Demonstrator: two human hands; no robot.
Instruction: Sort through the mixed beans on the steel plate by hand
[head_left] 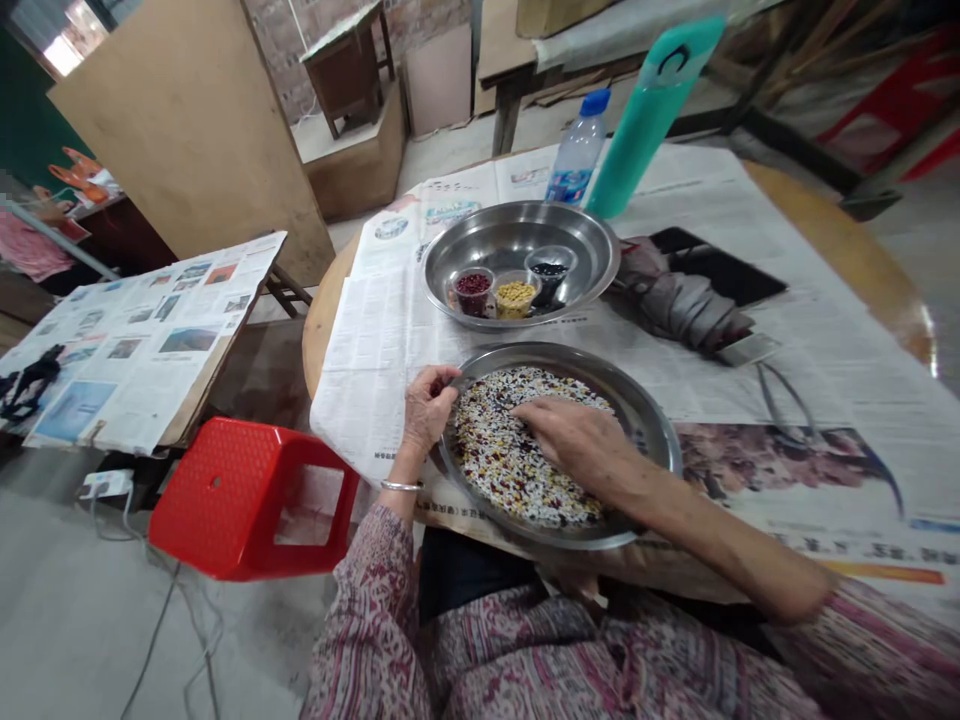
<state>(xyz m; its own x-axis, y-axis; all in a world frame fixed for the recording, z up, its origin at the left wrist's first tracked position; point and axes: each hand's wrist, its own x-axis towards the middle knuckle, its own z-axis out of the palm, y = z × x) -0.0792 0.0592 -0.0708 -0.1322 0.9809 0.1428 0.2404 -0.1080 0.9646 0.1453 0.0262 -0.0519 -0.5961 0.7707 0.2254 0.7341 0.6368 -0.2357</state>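
While left hand (429, 408) curls at rim (555, 347), right hand (576, 438) palm-down, touching grains (499, 450)

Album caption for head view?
Right hand on mixed white, yellow, dark grains; left hand at rim of round silver metal tray.

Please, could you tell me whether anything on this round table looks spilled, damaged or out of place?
Nothing clearly stands out. The mixed grains lie within the near bowl, and three cups sit in the far bowl. The green bottle seems to lean, but this may be only lens distortion.
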